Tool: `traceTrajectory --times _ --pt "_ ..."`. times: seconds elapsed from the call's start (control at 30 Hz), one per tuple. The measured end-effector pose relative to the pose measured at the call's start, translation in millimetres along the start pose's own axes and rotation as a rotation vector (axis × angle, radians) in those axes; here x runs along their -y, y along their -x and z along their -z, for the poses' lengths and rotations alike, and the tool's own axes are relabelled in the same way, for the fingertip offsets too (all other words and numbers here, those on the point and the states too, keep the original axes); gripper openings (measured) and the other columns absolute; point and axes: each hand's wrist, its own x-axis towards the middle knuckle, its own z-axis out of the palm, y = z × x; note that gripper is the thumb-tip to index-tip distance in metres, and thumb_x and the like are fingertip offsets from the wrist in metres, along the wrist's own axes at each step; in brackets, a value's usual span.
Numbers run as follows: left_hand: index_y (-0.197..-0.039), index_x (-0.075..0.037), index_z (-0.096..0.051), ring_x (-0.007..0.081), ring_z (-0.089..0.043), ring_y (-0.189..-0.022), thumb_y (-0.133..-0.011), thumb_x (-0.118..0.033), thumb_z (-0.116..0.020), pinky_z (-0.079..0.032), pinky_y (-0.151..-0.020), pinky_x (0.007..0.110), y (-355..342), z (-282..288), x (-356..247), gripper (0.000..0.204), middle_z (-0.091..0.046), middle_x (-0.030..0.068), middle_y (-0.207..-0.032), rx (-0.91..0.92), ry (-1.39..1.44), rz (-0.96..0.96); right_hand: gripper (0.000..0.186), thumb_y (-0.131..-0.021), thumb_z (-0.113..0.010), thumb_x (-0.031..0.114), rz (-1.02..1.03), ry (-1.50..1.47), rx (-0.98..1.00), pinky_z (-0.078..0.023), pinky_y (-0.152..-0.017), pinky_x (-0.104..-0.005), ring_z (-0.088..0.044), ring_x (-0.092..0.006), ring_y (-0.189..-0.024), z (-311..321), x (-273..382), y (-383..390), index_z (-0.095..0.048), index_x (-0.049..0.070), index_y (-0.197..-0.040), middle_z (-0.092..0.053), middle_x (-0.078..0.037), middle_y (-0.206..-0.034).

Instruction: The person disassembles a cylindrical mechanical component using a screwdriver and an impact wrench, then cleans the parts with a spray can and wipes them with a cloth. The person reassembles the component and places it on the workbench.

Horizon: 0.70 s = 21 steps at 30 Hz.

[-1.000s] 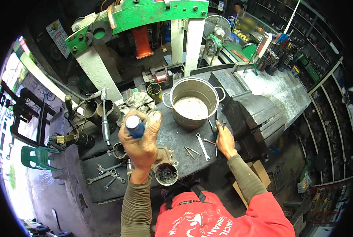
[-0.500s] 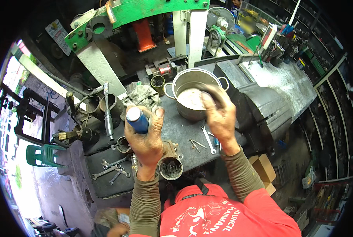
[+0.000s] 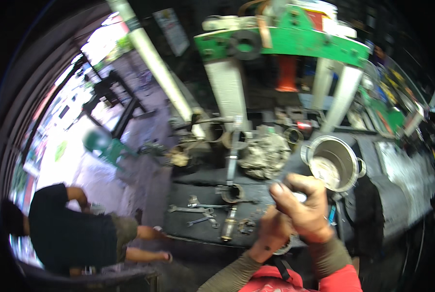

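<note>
Head view | gripped white-ended object (image 3: 300, 196) in curled fingers of right hand (image 3: 311, 211), up-right of left hand (image 3: 276, 226) | could not tell left fingers' closure or object's long axis | saw pot (image 3: 344, 163) beyond, rightward, on tabletop (image 3: 198, 191)

You get no readable text here: any print on the pale wall sheet (image 3: 171, 32) is blurred out.

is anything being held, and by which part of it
The right hand grips a pale-ended object near that end, which shows between thumb and fingers. The left hand is close against the right; whether it also holds the object is hidden.
</note>
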Motion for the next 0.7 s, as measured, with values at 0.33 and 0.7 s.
traceTrajectory --times 0.33,0.7 --pt "-0.122 -0.007 -0.064 0.0386 -0.07 -0.087 -0.102 -0.024 -0.067 -0.057 -0.075 0.05 -7.5 -9.0 -12.5 0.026 -0.07 0.0165 -0.088 -0.153 -0.071 0.134 0.041 -0.09 -0.079 0.027 0.009 0.136 -0.286 -0.051 -0.077 -0.0282 -0.067 -0.0168 -0.084 -22.1 20.4 -2.2 -0.07 -0.007 -0.11 -0.072 -0.012 -0.104" --pt "-0.123 -0.001 -0.064 0.0419 -0.069 -0.081 -0.106 -0.03 -0.064 -0.054 -0.076 0.051 -17.1 2.4 -23.4 0.034 -0.07 0.0197 -0.082 -0.131 0.132 0.211 0.034 -0.083 -0.08 0.027 0.236 1.228 0.643 -0.046 -0.062 -0.0503 -0.064 -0.0418 -0.068 45.8 49.0 -26.7 -0.055 0.004 -0.082 -0.063 -0.019 -0.074"
